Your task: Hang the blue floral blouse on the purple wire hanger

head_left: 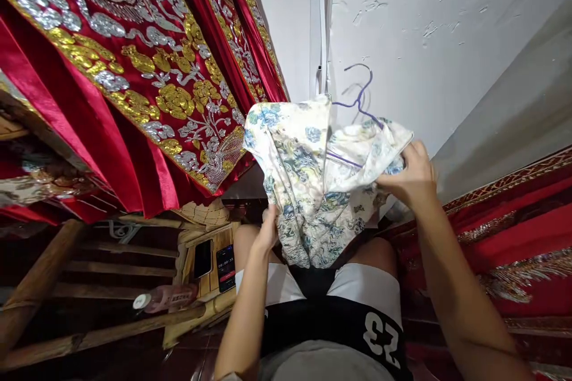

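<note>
A cream garment (308, 172) printed with blue and yellow flowers hangs in front of me over my lap, on a thin purple wire hanger (357, 98) whose hook pokes out at the top. My right hand (409, 175) is closed on the garment's right shoulder edge. My left hand (268, 229) grips the cloth lower down on its left side, fingers partly tucked behind the fabric.
Red satin garments (134, 71) with gold and silver embroidery hang at the left; more red embroidered cloth (513, 232) lies at the right. A bamboo stool (214, 303) holds two phones (226, 266) and a pink bottle (165, 297). A white wall (424, 30) is ahead.
</note>
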### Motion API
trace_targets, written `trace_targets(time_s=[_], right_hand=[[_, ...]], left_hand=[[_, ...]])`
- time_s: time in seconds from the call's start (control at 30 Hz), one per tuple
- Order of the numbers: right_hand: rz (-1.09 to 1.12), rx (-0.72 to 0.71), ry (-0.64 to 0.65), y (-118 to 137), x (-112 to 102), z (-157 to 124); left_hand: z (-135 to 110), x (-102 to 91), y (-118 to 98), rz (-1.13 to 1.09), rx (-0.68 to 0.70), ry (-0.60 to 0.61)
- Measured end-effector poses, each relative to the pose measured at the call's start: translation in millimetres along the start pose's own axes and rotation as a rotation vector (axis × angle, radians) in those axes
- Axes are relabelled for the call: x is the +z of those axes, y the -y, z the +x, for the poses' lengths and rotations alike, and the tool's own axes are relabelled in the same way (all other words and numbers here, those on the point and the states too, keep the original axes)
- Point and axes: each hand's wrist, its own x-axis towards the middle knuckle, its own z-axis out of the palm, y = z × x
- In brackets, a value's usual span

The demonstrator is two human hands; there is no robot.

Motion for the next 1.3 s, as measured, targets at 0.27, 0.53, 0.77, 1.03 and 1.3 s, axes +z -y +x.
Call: trace_targets(time_s=[0.27,0.53,0.77,1.03,1.3], right_hand=[[0.005,-0.280,0.027,29,-2,26],[0.523,-0.066,-0.205,11,45,-100],[0.943,0.368,0.265,42,86,-182],[0.903,0.401,0.333,49,65,-146],[0.985,0.508,0.429,27,47,-159]], left_hand=[[-36,14.0,71,0.007,-0.132,0.013],[-70,34.5,98,0.030,-0.113,0.063],[-77,43.8,80,0.165,-0.046,0.191],[-97,59.8,75,0.317,0.105,0.207],[-85,24.0,66,0.286,0.234,-0.277]])
